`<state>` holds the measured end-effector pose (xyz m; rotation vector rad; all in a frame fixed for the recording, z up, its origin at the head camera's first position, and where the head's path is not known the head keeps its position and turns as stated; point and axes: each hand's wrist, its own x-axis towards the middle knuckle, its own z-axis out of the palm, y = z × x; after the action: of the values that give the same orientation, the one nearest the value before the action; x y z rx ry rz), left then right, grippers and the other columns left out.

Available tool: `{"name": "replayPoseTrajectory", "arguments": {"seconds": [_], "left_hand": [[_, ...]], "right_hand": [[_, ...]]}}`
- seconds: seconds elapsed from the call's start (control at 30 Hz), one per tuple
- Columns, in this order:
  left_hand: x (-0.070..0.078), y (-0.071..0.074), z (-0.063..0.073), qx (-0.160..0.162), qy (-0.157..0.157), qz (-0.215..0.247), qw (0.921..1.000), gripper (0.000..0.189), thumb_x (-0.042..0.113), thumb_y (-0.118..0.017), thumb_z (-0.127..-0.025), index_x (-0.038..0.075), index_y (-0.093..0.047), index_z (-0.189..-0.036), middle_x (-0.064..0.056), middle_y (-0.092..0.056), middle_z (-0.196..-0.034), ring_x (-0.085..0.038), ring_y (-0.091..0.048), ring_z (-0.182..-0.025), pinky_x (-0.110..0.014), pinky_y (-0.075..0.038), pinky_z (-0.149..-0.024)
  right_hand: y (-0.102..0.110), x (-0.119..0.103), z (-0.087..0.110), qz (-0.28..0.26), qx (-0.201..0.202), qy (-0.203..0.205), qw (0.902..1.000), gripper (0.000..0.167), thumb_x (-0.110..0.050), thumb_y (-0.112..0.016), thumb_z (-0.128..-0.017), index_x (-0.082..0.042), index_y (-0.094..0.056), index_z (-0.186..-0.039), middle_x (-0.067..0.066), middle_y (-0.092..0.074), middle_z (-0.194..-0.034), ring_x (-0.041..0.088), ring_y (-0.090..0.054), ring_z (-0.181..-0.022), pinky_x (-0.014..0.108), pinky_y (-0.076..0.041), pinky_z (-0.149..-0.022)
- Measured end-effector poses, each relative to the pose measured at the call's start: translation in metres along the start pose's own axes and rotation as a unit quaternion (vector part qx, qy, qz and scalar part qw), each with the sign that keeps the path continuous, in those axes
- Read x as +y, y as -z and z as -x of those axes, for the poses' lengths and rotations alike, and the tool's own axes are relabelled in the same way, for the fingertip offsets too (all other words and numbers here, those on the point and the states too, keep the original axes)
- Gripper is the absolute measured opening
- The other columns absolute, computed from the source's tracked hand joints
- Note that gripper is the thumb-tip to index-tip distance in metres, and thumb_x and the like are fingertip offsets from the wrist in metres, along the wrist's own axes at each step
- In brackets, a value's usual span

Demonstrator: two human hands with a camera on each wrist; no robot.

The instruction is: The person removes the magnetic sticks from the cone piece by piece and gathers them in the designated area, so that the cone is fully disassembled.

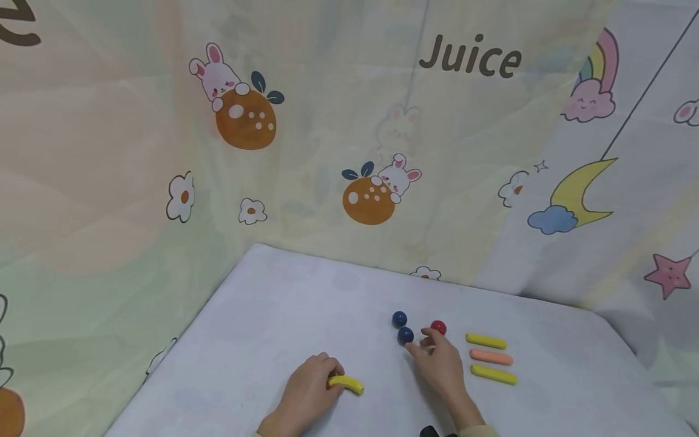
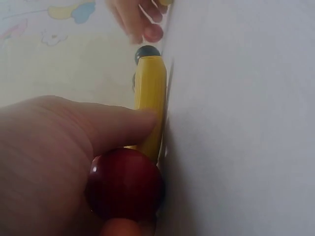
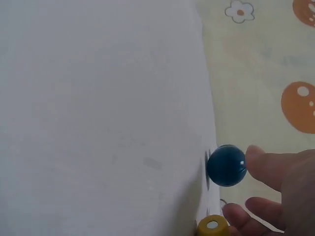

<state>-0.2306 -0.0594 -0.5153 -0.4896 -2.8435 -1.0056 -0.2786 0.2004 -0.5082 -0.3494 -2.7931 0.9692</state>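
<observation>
In the head view my left hand (image 1: 311, 388) holds a curved yellow stick (image 1: 346, 383) low over the white table. The left wrist view shows the thumb (image 2: 133, 125) lying along that stick and a glossy red ball (image 2: 125, 184) close against the hand, with a fingertip below it. My right hand (image 1: 439, 364) reaches to a dark blue ball (image 1: 405, 335); in the right wrist view its thumb tip meets or nearly meets the blue ball (image 3: 226, 165), while the other fingers stay apart from it. Another red ball (image 1: 438, 328) sits by its fingertips.
A second blue ball (image 1: 400, 318) lies just behind the first. Right of my right hand are a yellow stick (image 1: 486, 341), an orange stick (image 1: 491, 357) and another yellow stick (image 1: 494, 374). Printed cloth (image 1: 306, 182) hangs behind the table. A black object (image 1: 429, 431) shows at the bottom edge.
</observation>
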Motion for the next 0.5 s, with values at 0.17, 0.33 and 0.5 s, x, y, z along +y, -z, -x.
{"name": "replayPoseTrajectory", "arguments": {"seconds": [0.17, 0.33, 0.5], "left_hand": [[0.001, -0.003, 0.002, 0.004, -0.011, 0.005, 0.9999, 0.016, 0.018, -0.081, -0.077, 0.021, -0.069, -0.088, 0.017, -0.047, -0.073, -0.001, -0.041, -0.066, -0.019, -0.037, -0.057], [0.006, -0.009, 0.001, -0.008, -0.033, 0.022, 0.9992, 0.017, 0.019, -0.081, -0.078, 0.022, -0.069, -0.089, 0.017, -0.049, -0.076, 0.0, -0.042, -0.068, -0.019, -0.038, -0.058], [0.012, -0.013, -0.001, -0.028, -0.036, 0.039, 0.9982, 0.014, 0.02, -0.08, -0.08, 0.023, -0.069, -0.088, 0.019, -0.052, -0.078, 0.001, -0.043, -0.069, -0.019, -0.04, -0.06]], "right_hand": [[0.002, -0.012, 0.038, -0.003, 0.0, -0.007, 1.0, 0.032, -0.02, -0.072, -0.088, -0.011, -0.065, -0.118, 0.003, -0.065, -0.104, 0.024, -0.057, -0.1, 0.045, -0.048, -0.086], [-0.003, -0.03, 0.075, 0.015, -0.098, 0.074, 0.9923, 0.023, -0.028, -0.076, -0.085, -0.019, -0.07, -0.105, -0.009, -0.061, -0.088, 0.011, -0.052, -0.079, 0.028, -0.047, -0.07], [-0.014, -0.031, 0.087, 0.015, -0.184, 0.1, 0.9777, 0.026, -0.036, -0.078, -0.081, -0.019, -0.071, -0.1, -0.01, -0.053, -0.079, 0.009, -0.046, -0.071, 0.024, -0.038, -0.062]]}}
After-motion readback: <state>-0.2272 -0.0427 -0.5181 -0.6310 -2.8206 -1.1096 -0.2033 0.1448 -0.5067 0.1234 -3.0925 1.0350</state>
